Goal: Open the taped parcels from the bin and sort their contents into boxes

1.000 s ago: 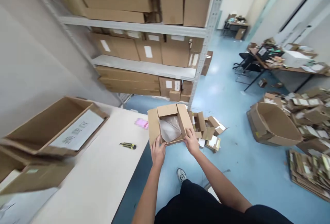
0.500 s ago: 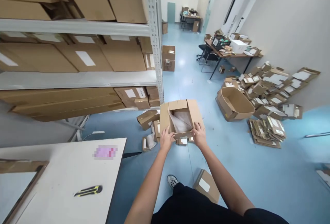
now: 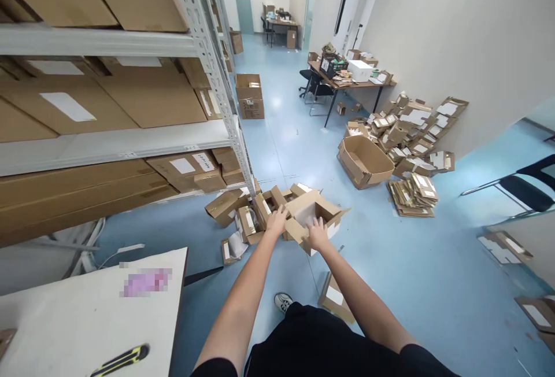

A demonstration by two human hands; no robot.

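2 hands (image 3: 319, 235), 1 shoe (image 3: 283, 302), 1 knife (image 3: 124, 359), 3 tables (image 3: 78, 322) (1 nr, 2 far), 1 blk crate (image 3: 332, 66), 1 wht box (image 3: 359, 71). Brown boxes (image 3: 328, 210): lots, hard to count.

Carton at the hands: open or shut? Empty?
Open: the carton's flaps spread outward and its inside shows. Not empty: whitish material is visible inside; can't tell what's under it.

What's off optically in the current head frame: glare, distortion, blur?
Head view, background: white glare on the blue floor; head view, left: shelf upright slants, likely lens or tilt; head view, lower left: pixelated patch on the white table; head view, centre: left hand, right hand fairly clear.
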